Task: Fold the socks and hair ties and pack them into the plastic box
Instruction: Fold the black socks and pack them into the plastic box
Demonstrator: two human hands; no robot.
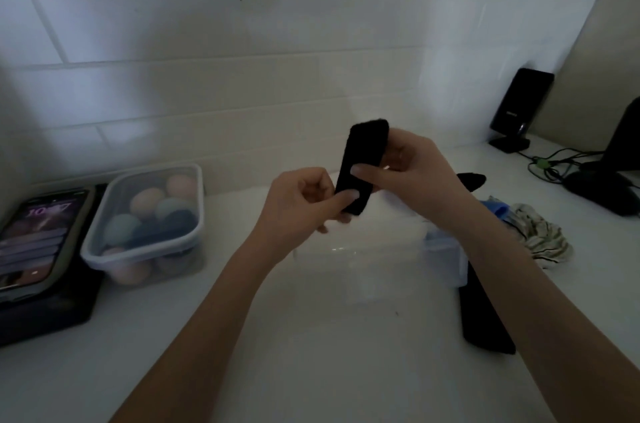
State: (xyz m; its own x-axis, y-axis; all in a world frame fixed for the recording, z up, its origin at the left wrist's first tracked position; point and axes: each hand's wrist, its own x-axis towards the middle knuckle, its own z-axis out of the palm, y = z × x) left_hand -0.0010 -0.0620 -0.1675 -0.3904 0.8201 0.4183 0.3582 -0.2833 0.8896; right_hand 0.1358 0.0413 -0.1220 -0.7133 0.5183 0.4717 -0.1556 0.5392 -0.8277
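Above counter point(311, 370), hands' point(304, 201) grip on sock point(360, 163)

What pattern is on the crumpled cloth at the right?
Thin dark stripes on the crumpled off-white cloth, seen in the head view.

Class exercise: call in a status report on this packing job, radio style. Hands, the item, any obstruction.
Left hand and right hand both pinch the folded black sock, held above the clear plastic box. Nothing between sock and box.
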